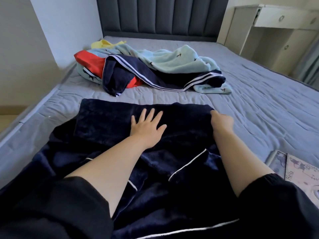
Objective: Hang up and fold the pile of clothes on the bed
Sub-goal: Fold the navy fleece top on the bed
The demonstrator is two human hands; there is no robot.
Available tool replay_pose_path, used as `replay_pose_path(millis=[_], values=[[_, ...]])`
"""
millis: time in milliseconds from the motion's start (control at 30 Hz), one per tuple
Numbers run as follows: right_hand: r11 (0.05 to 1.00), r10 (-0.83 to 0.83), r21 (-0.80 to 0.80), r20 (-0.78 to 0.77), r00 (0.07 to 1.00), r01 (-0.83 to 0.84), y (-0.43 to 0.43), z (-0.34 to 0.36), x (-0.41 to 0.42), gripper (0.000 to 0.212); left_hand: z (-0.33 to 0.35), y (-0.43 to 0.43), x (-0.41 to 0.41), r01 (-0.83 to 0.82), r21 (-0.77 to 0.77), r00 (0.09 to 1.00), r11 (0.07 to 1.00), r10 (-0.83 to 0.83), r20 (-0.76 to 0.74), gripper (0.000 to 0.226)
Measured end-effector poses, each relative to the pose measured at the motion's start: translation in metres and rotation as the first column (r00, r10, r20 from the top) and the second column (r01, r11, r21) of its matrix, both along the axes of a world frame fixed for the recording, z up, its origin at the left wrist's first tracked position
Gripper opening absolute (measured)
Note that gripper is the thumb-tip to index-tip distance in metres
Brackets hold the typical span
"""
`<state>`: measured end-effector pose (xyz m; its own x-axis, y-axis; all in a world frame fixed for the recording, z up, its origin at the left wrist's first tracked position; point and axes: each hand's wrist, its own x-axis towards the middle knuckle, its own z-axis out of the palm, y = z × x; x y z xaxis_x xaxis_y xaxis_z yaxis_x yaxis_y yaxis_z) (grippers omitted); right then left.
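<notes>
1. The dark blue top point(103, 121) lies spread on the bed point(259, 104), close to the person. Its far part is folded over on itself. A thin white trim point(186, 166) runs along the near part.
2. The left hand point(146, 125) lies flat on the folded part. Its fingers are straight and spread, and it presses the cloth down. It holds nothing.
3. The right hand point(221, 122) is at the far right corner of the fold. Its fingers are curled round the edge of the cloth and grip it.
4. The pile of clothes point(155, 69) sits farther up the bed, well apart from the top. It has light blue, dark blue with white stripes, red and a bit of yellow, all mixed up.
5. The top looks soft, thick and fuzzy. I think it is floppy, so it will sag if it is lifted by one spot. It cannot break. It may be a little heavy for cloth.
6. The best places to hold it look like the corners and edges of the fold, one in each hand. A flat hand on the middle should stop it from sliding.
7. I think the job is only partly done. This one piece is being folded, and the pile is not yet sorted.
</notes>
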<state>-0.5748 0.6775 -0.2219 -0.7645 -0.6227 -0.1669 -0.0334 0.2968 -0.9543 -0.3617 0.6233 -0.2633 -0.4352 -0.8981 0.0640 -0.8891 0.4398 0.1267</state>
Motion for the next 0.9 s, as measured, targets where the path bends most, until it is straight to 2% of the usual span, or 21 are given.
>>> replay_pose_path(millis=[67,100,167,200,267,300,333,367,400,433,500,633,733,800,900], values=[[0.996,-0.070,0.049,-0.129,0.989,0.077,0.008,-0.011,-0.003,0.039,-0.012,0.003,0.004,-0.059,-0.027,0.998,0.998,0.059,-0.009,0.062],[0.993,-0.064,0.081,-0.195,0.979,0.081,0.012,-0.015,0.000,0.036,-0.014,0.004,0.006,-0.076,-0.046,0.997,0.996,0.076,-0.005,0.062],[0.991,-0.007,0.125,-0.332,0.943,0.052,0.013,-0.014,0.008,0.016,-0.014,0.002,0.005,-0.092,-0.054,0.996,0.994,0.093,0.015,0.062],[0.995,-0.003,0.088,-0.439,0.899,0.046,0.009,-0.007,0.014,0.020,-0.013,0.002,0.004,-0.094,-0.049,0.995,0.994,0.095,0.026,0.061],[0.988,0.034,-0.088,-0.666,0.745,-0.123,-0.003,0.009,0.033,0.046,-0.011,0.003,0.002,-0.077,-0.040,0.996,0.996,0.079,0.035,0.060],[0.960,0.079,-0.111,-0.773,0.629,-0.258,-0.008,0.014,0.046,0.049,-0.011,0.003,0.002,-0.061,-0.040,0.998,0.997,0.062,0.029,0.058],[0.930,0.163,-0.035,-0.853,0.497,-0.366,-0.011,0.013,0.058,0.048,-0.011,0.003,0.003,-0.047,-0.041,0.999,0.998,0.048,0.020,0.057],[0.905,0.281,0.114,-0.883,0.375,-0.409,-0.012,0.003,0.068,0.046,-0.011,0.001,0.006,-0.039,-0.046,0.999,0.998,0.040,0.021,0.057],[0.872,0.417,0.289,-0.862,0.290,-0.396,-0.011,-0.012,0.073,0.046,-0.011,-0.001,0.012,-0.036,-0.056,0.999,0.998,0.038,0.033,0.057],[0.828,0.533,0.438,-0.809,0.250,-0.349,-0.010,-0.028,0.072,0.048,-0.010,-0.004,0.019,-0.038,-0.072,0.998,0.997,0.042,0.053,0.058],[0.777,0.627,0.559,-0.726,0.283,-0.289,-0.007,-0.051,0.064,0.053,-0.008,-0.012,0.039,-0.062,-0.099,0.992,0.993,0.073,0.106,0.059],[0.801,0.598,0.558,-0.727,0.336,-0.218,-0.015,-0.051,0.059,0.058,-0.005,-0.021,0.081,-0.183,-0.088,0.971,0.979,0.194,0.139,0.059],[0.812,0.579,0.558,-0.737,0.348,-0.169,-0.011,-0.052,0.061,0.060,-0.004,-0.018,0.098,-0.194,-0.081,0.965,0.978,0.205,0.163,0.059],[0.798,0.596,0.586,-0.732,0.330,-0.140,-0.012,-0.046,0.061,0.062,0.004,-0.023,0.100,-0.174,-0.063,0.960,0.983,0.184,0.210,0.061],[0.788,0.616,0.594,-0.752,0.235,-0.165,-0.028,-0.029,0.068,0.073,0.023,-0.039,0.097,-0.105,-0.043,0.947,0.994,0.113,0.299,0.062]])
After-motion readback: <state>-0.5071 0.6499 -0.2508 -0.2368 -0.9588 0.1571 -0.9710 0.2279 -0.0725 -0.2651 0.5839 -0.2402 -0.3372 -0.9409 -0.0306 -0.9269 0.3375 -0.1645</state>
